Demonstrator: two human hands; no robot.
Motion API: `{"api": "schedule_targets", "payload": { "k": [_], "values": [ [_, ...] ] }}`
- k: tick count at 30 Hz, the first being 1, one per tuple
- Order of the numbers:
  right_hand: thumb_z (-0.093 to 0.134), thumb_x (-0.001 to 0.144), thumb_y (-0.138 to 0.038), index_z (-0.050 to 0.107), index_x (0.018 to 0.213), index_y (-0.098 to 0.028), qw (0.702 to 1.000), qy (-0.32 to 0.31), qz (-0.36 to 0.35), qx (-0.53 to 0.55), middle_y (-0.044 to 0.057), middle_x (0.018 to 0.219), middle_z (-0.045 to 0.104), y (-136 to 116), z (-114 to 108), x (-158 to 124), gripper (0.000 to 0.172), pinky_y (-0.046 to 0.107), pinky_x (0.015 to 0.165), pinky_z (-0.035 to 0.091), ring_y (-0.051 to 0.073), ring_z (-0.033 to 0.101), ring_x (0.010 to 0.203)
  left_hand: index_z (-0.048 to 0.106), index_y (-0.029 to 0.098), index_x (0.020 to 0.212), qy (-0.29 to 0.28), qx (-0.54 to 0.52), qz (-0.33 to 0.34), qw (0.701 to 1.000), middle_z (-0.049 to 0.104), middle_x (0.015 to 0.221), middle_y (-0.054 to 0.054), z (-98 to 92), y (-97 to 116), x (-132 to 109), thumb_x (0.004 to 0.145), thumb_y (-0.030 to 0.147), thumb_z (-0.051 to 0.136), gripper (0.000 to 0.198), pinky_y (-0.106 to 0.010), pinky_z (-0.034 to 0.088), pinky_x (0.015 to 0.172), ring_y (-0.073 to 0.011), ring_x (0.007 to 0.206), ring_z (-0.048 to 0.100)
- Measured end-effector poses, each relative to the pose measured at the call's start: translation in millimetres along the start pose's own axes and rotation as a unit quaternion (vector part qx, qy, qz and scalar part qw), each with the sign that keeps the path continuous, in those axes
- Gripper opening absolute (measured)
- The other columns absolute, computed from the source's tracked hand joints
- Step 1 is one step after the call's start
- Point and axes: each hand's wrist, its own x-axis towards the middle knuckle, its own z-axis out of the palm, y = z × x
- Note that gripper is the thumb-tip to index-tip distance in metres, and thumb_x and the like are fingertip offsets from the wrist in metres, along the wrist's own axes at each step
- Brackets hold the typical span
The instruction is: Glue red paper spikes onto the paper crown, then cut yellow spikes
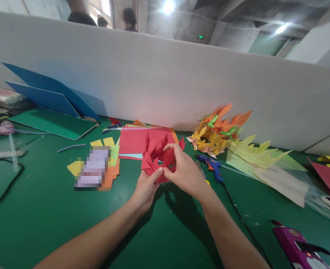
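Paper, red and folded into sharp spikes (156,157), is held above the green felt table (55,220), pinched by the left hand (146,188) from below and gripped by the right hand (183,170). Flat red sheets (134,142) lie behind; a blue glue gun (213,166) lies beside.

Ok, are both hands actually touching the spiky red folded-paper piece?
Touching. In the head view the left hand pinches the spiky red folded-paper piece from below and the right hand curls fingers over its points.

Glue gun (214,168) lies right of folded paper (153,157), sheets (131,140) seemingly behind it.
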Motion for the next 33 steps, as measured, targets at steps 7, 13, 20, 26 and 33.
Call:
{"api": "schedule_targets", "payload": {
  "k": [7, 13, 20, 26, 33],
  "values": [
    [0.057, 0.072, -0.021, 0.044, 0.115, -0.022, 1.0, 0.012, -0.004, 0.005, 0.003, 0.089, 0.064, 4, -4, -1, 0.046, 0.032, 0.072, 0.044, 0.021, 0.059, 0.084, 0.064, 0.016, 0.101, 0.005, 0.001, 0.005, 1.0, 0.073, 0.097, -0.006, 0.4, 3, 1, 0.063, 0.019, 0.08, 0.042, -0.028, 0.053, 0.079, -0.0174, 0.084, 0.068],
    [0.061, 0.073, -0.027, 0.051, 0.113, -0.023, 0.996, 0.073, 0.0, -0.054, 0.003, 0.086, 0.058, 20, -22, -10, 0.042, 0.033, 0.068, 0.043, 0.021, 0.055, 0.077, 0.064, 0.016, 0.104, -0.011, 0.006, 0.002, 1.0, 0.072, 0.103, -0.008, -1.7, 2, 3, 0.065, 0.023, 0.08, 0.043, -0.031, 0.052, 0.083, -0.0193, 0.089, 0.068],
    [0.063, 0.075, -0.034, 0.055, 0.11, -0.022, 0.995, -0.024, 0.09, 0.027, -0.006, 0.063, 0.053, 26, -17, -17, 0.038, 0.026, 0.055, 0.036, 0.014, 0.051, 0.056, 0.064, 0.016, 0.108, -0.028, 0.014, 0.0, 0.999, 0.071, 0.107, -0.009, 0.6, 3, 0, 0.066, 0.021, 0.079, 0.045, -0.031, 0.052, 0.083, -0.0209, 0.094, 0.067],
    [0.064, 0.076, -0.034, 0.059, 0.107, -0.018, 0.991, -0.056, 0.114, 0.044, -0.007, 0.052, 0.052, 19, -7, -14, 0.035, 0.025, 0.052, 0.035, 0.013, 0.052, 0.052, 0.068, 0.016, 0.097, -0.044, 0.01, 0.017, 0.999, 0.073, 0.1, -0.007, -2.0, 2, 3, 0.067, 0.023, 0.079, 0.033, -0.026, 0.052, 0.079, -0.0174, 0.09, 0.067],
    [0.064, 0.077, -0.027, 0.06, 0.102, -0.022, 0.989, -0.102, 0.104, -0.029, -0.006, 0.052, 0.058, 27, -12, -4, 0.026, 0.025, 0.051, 0.034, 0.015, 0.057, 0.051, 0.069, 0.017, 0.095, -0.077, -0.003, 0.014, 0.997, 0.073, 0.101, -0.006, -5.4, 10, 10, 0.067, 0.029, 0.079, 0.032, -0.025, 0.052, 0.075, -0.0182, 0.086, 0.068]
  ]
}}
